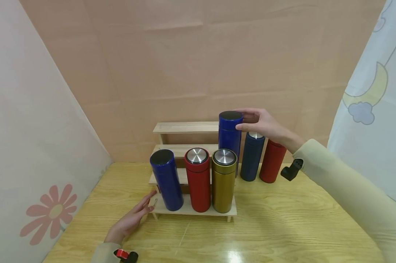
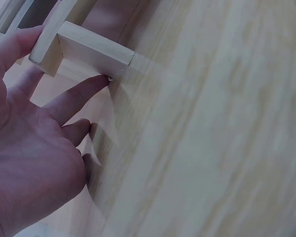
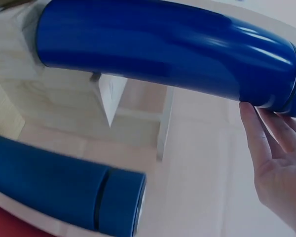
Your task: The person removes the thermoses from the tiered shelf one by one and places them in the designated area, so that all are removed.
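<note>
My right hand (image 1: 263,124) grips a glossy blue thermos (image 1: 229,137) near its black-topped lid. In the right wrist view its fingers lie around the lid end of that upright blue thermos (image 3: 153,44). The bottle's base, in the right wrist view, is at a wooden board. My left hand (image 1: 128,221) touches the lower left corner of a stepped wooden rack (image 1: 198,210) with extended fingers. In the left wrist view one fingertip of the left hand (image 2: 37,148) meets the rack's short leg (image 2: 96,49). Another blue thermos (image 1: 168,186), a red one (image 1: 198,186) and a gold one (image 1: 223,190) stand on the lowest step.
A dark blue thermos (image 1: 251,159) and a red thermos (image 1: 272,162) stand on the wood-grain table (image 1: 283,226), right of the rack. Behind runs a tan cloth backdrop (image 1: 168,73). Pale printed cloths hang at both sides.
</note>
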